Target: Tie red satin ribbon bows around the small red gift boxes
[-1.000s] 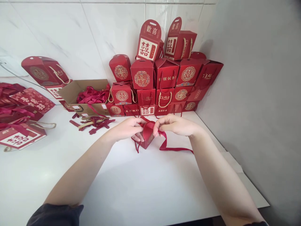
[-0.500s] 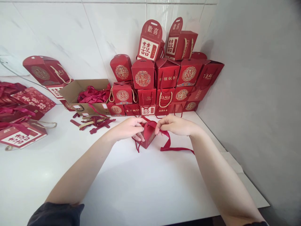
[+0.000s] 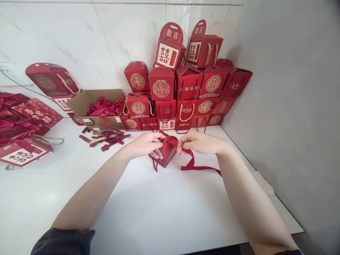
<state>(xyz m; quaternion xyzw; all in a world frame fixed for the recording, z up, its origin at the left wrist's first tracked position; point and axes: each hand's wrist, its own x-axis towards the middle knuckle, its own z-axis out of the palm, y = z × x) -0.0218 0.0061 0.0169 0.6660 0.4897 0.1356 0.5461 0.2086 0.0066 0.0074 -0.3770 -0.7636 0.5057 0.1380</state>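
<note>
A small red gift box with a rounded top stands on the white table between my hands. My left hand grips the box's left side, its fingers bent around the edge. In a pinch, my right hand holds a red ribbon just right of the box top. One stretch of that ribbon crosses the top of the box, and the rest trails over the table behind my right forearm. A dark red cord handle hangs at the box's left side.
Stacked red gift boxes line the tiled wall at the back. An open cardboard box holds red ribbons. Loose strips lie before it. More boxes with ribbons sit at the far left. A grey wall borders the right.
My right hand has shifted slightly right, away from the box, drawing the ribbon with it. The left hand and the box stay nearly still.
</note>
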